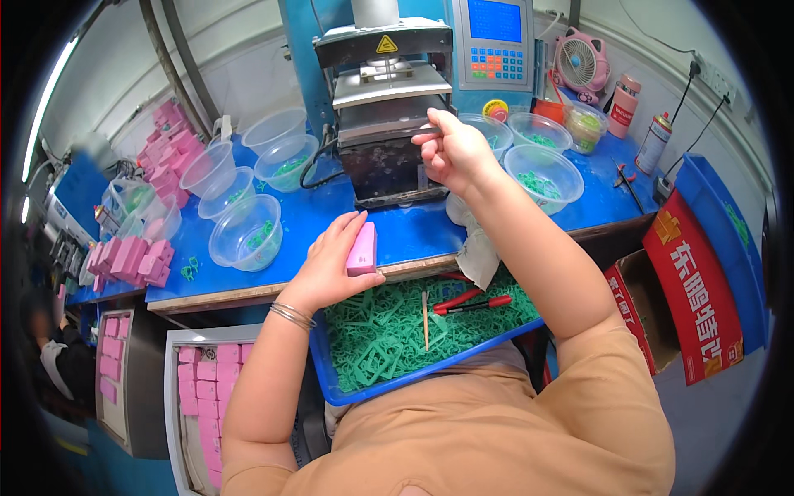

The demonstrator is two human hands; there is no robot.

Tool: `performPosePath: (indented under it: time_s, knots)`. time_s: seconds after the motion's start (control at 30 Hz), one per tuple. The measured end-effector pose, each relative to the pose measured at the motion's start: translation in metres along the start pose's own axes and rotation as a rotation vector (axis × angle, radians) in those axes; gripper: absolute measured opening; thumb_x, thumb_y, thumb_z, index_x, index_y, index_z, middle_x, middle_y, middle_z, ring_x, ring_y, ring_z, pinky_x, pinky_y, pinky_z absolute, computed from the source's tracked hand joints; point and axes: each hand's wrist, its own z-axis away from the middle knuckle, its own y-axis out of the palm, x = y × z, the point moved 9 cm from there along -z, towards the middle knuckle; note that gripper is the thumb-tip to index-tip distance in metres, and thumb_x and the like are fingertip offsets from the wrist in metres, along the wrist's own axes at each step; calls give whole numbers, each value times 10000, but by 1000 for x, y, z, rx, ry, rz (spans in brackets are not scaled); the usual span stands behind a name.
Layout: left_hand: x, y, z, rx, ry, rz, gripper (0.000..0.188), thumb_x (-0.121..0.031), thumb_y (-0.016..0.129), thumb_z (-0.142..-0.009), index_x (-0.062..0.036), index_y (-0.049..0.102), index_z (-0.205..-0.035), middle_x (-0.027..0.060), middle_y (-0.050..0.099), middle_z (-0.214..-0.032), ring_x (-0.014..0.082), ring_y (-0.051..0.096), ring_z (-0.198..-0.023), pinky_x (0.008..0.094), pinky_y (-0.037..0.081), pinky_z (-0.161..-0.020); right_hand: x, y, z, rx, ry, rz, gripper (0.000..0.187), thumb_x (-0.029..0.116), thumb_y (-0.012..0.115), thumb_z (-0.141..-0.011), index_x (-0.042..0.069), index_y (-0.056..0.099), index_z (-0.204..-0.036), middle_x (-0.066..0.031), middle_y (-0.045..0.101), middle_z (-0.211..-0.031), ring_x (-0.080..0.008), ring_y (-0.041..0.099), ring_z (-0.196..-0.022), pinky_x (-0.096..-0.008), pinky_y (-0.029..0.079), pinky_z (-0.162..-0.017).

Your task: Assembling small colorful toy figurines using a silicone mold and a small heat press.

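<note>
My left hand is at the bench's front edge, its fingers and thumb around a pink block. Raised in front of the press, my right hand has its fingers curled and its index finger and thumb close together near the plate edge. Whatever it pinches, if anything, is too small to make out. Below my hands, a blue tray is full of small green plastic pieces. A thin wooden stick and red-handled pliers lie on the pieces.
Clear plastic bowls with green pieces stand either side of the press. Pink blocks are piled at left, and more fill a drawer-like tray. At right are a control panel, a spray can and a red carton.
</note>
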Motion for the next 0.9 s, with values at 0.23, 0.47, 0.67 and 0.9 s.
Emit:
performPosePath:
  time_s: [0.23,0.47,0.67,0.9]
  knots:
    - [-2,0,-1,0,-19,11,898,-334,750,-627,-37,304,-1349,169,326,-1354,347,345,-1240,400,294,-1022,-3,3,-2,66,25,-71,430,383,451,-883,37,478,-629,5,337,-410,-110,263,-335,-275,216,-359]
    - [4,1,0,-68,6,-11,901,-317,752,-620,-3,300,-1333,204,352,-1322,359,355,-1229,403,297,-1026,-7,8,-19,73,15,-45,388,341,439,-865,56,441,-601,3,301,-405,-108,245,-318,-272,196,-342]
    - [-22,-9,27,-371,43,-31,819,-209,790,-567,-15,375,-1245,187,432,-1186,367,434,-1099,413,381,-926,0,2,-22,100,11,27,376,383,536,-853,84,488,-630,47,329,-407,-89,288,-336,-255,237,-357]
    - [-4,-16,158,-673,86,-363,810,-88,781,-516,-46,376,-1216,160,440,-1166,344,435,-1085,424,371,-923,2,9,-16,196,-2,3,427,380,454,-920,122,454,-580,51,294,-390,-71,230,-313,-224,192,-340]
